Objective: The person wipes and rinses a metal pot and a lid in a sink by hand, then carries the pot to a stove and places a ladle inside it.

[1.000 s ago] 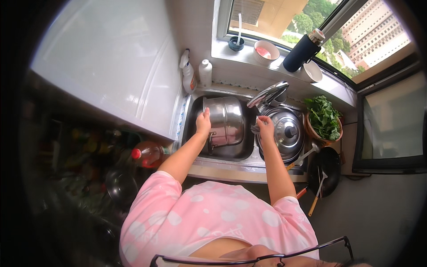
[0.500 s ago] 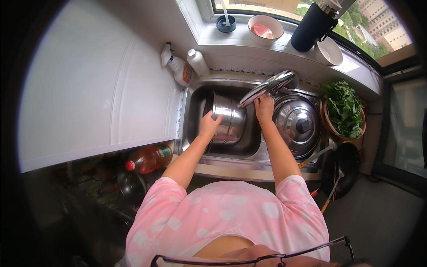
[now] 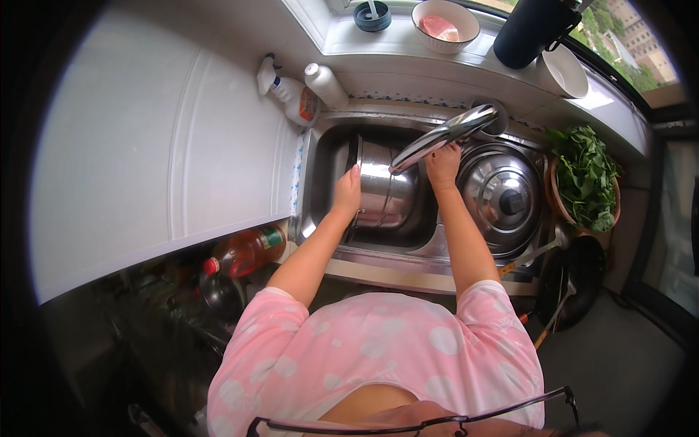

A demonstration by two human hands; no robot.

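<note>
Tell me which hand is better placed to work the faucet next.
The right hand, I'd judge: it is close beneath the faucet, while the left hand is at the pot.

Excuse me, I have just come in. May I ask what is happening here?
A person's left hand holds a metal pot tipped on its side in the sink. The right hand is at the faucet, partly hidden behind it; whether they touch is unclear. A round lid lies right of the basin, near leafy greens.
</note>
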